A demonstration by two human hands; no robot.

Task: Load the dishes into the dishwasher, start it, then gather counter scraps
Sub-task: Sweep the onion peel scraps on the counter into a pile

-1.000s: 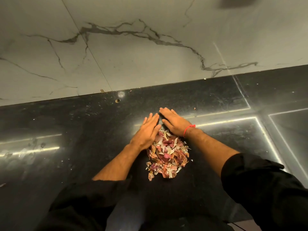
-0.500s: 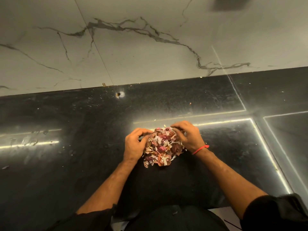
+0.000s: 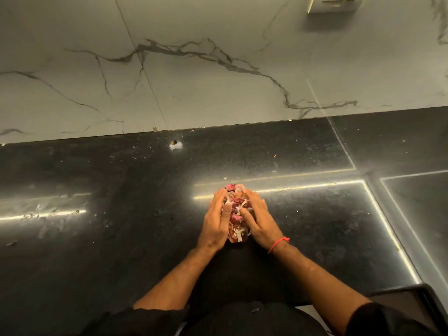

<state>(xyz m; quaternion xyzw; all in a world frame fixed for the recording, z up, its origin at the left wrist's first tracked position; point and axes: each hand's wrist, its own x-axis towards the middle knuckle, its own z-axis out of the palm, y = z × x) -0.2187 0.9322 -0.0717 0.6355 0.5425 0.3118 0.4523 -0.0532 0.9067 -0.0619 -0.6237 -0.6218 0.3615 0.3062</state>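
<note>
While our left hand (image 3: 216, 224) and right hand (image 3: 259, 220) squeeze the scraps (image 3: 236, 213):
Pile runs lengthwise away from us on the surface (image 3: 121, 238) (both grips pressed against it, fingers fairly straight).

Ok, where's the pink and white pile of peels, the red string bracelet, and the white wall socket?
pink and white pile of peels (image 3: 236, 218), head view, middle of pile
red string bracelet (image 3: 278, 244), head view, strand on wrist
white wall socket (image 3: 333, 3), head view, faceplate
</note>
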